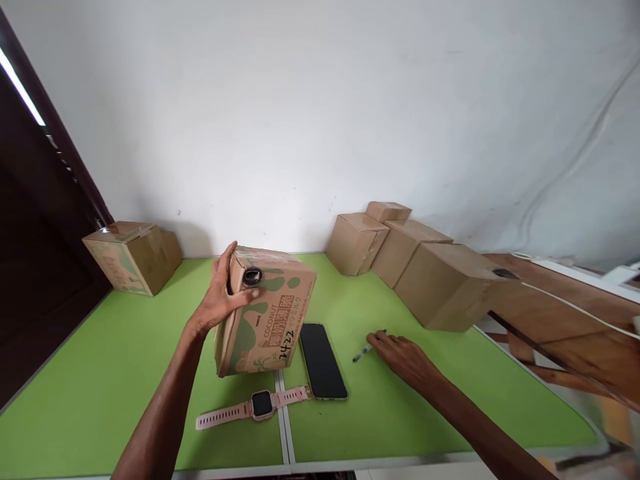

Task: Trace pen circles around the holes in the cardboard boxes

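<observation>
A printed cardboard box [270,320] with green patterns, the word COCONUT and a handwritten 2422 is held tilted over the table. My left hand [223,297] grips its left upper corner, thumb on the front beside a dark, ragged-edged hole. To the right, my right hand [400,353] pinches a slim pen [363,353] low over the green tabletop, its tip pointing left. Between the box and the pen lies a black phone [323,363]. In front of the box, a smartwatch [262,405] with a pink strap lies stretched out flat.
Several plain cardboard boxes [445,287] stand along the back right of the green table [150,380]. Another printed box [127,260] is at the back left, with a further box partly behind it. A white wall rises behind; a cable [575,307] runs at the right.
</observation>
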`<state>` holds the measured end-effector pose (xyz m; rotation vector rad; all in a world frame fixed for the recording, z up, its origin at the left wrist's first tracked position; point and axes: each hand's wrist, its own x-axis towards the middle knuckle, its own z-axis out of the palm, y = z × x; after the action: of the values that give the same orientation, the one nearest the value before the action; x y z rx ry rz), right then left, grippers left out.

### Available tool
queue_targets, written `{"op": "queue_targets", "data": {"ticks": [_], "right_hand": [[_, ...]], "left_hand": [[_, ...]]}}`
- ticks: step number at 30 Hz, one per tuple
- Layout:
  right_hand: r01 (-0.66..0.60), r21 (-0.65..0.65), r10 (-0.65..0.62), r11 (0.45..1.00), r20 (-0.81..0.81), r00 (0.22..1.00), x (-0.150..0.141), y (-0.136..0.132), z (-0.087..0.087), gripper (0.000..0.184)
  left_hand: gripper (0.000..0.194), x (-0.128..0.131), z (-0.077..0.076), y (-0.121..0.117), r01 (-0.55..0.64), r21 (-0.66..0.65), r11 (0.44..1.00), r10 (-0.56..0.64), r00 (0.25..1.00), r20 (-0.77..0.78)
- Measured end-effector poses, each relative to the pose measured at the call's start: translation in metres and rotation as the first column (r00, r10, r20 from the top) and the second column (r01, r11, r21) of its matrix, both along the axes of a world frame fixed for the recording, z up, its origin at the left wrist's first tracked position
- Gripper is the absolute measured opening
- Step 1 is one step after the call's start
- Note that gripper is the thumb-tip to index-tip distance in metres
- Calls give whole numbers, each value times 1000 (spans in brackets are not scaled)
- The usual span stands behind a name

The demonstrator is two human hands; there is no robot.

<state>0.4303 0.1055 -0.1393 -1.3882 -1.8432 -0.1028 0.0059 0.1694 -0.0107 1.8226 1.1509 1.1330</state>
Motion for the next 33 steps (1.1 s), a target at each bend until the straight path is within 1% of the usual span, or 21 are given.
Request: {"op": "queue_targets", "data": {"ticks": [2, 3, 4, 6, 7, 8, 9, 10, 11, 12, 13, 14, 16, 19, 21, 27, 33], "right_hand": [[85, 96, -72, 992, -134, 988, -7, 4, 21, 19], [138, 143, -107, 980, -205, 973, -16, 6, 34, 19], [181, 195, -117, 964, -300, 947, -30, 7, 49, 18], [211, 291, -43, 933, -491, 870, -69, 9, 79, 13], [151, 372, 139, 916, -647, 750, -93, 9, 94, 10], [37, 429, 310, 903, -707, 635, -118, 8, 108, 7], [-67, 462, 416, 885, -717, 559, -144, 7, 118, 6], [-174, 458, 478, 871, -714, 512, -168, 7, 126, 8], [-256, 456, 522, 852, -700, 488, -189, 7, 130, 11], [-318, 437, 541, 841, -689, 482, -207, 7, 131, 14], [-361, 406, 542, 839, -681, 493, -222, 9, 129, 17], [-381, 376, 532, 844, -672, 515, -233, 11, 126, 19], [-372, 329, 494, 868, -652, 575, -246, 17, 118, 20], [-305, 329, 447, 894, -612, 652, -252, 26, 111, 16], [-274, 336, 429, 901, -601, 674, -253, 29, 110, 15], [-264, 340, 421, 903, -575, 702, -257, 35, 110, 16], [-282, 298, 407, 912, -563, 719, -257, 39, 111, 18]], "left_hand": [[126, -1, -1, 1, 15, -15, 1000, -15, 1000, 4], [126, -2, -1, 1, 22, -15, 1000, -22, 1000, 6], [126, -2, -1, 2, 30, -10, 999, -30, 1000, 7], [125, -4, -2, 4, 50, 1, 999, -50, 999, 11], [125, -5, -2, 5, 59, 2, 998, -59, 998, 15], [124, -6, -3, 7, 65, -3, 998, -65, 998, 20], [123, -7, -4, 8, 67, -12, 998, -67, 997, 28], [123, -9, -5, 9, 64, -21, 998, -63, 997, 36], [123, -11, -5, 11, 59, -29, 998, -57, 997, 42], [123, -12, -6, 12, 53, -35, 998, -52, 997, 48], [123, -14, -7, 13, 50, -37, 998, -48, 997, 54], [123, -15, -7, 14, 50, -36, 998, -48, 997, 58], [123, -16, -8, 15, 57, -36, 998, -54, 997, 62], [122, -16, -7, 16, 70, -47, 996, -68, 996, 61], [123, -16, -7, 16, 75, -50, 996, -72, 996, 58], [123, -17, -8, 20, 73, -48, 996, -71, 997, 38], [126, -17, -8, 21, 56, -54, 997, -55, 998, 33]]}}
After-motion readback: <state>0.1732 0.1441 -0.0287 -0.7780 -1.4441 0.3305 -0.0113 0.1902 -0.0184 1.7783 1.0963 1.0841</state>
